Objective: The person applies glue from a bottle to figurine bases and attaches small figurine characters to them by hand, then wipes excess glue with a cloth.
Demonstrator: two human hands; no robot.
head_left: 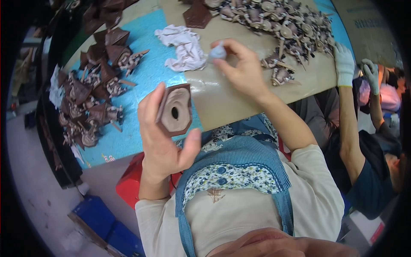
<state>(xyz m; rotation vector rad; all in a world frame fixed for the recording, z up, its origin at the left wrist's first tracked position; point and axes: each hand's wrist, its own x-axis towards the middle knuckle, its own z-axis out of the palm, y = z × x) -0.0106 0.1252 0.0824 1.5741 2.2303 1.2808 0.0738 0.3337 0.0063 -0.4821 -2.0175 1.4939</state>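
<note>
My left hand [156, 132] holds up a brown angular hollow piece [177, 123], which looks like a hat. Its beige underside, with a dark oval hole in the middle, faces me. The fingers lie along its left side and the thumb stays off to the lower right. Farther right, over the table, my right hand [246, 70] pinches a small pale grey-blue rounded thing [218, 52] with a narrow top, perhaps a little squeeze bottle. A crumpled whitish cloth [186, 49] lies just left of it.
Brown-hatted figurines [92, 92] cluster on the blue mat [150, 38] at left. Bare-headed figurines [274, 21] are heaped at the far right; a brown hat piece [197, 15] lies beside them. A co-worker's white-gloved hand [343, 64] rests near the table's right edge. A red stool [129, 177] stands below.
</note>
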